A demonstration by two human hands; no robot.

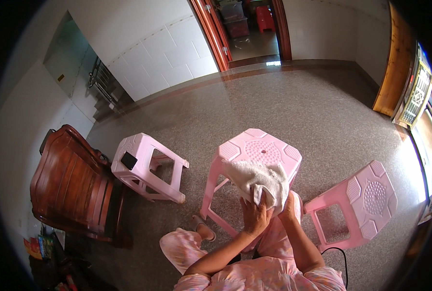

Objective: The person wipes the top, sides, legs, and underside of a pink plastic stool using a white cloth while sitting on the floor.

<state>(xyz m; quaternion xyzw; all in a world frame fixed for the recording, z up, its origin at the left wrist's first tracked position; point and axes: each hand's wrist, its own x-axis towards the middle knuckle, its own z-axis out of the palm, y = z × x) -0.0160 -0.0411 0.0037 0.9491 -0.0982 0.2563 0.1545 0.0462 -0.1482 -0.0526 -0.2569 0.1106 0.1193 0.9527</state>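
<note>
Bunched between my two hands is a whitish cloth (254,176), over the near part of a pink plastic stool (261,143) that stands upright before me. My left hand (257,216) presses its fingers into a fold of the cloth. At the cloth's right side, my right hand (288,209) grips its edge, with the fingers mostly hidden behind it. The stool's far top surface shows raised dots and a small central hole. Its near edge is covered by the cloth.
A second pink stool (168,189) at left carries a dark flat object (129,160). Another pink stool (375,198) stands at right, near a black cable (341,251). A wooden chair (74,185) is at far left. Beyond the speckled floor (216,105) are a doorway (254,47) and stairs (108,98).
</note>
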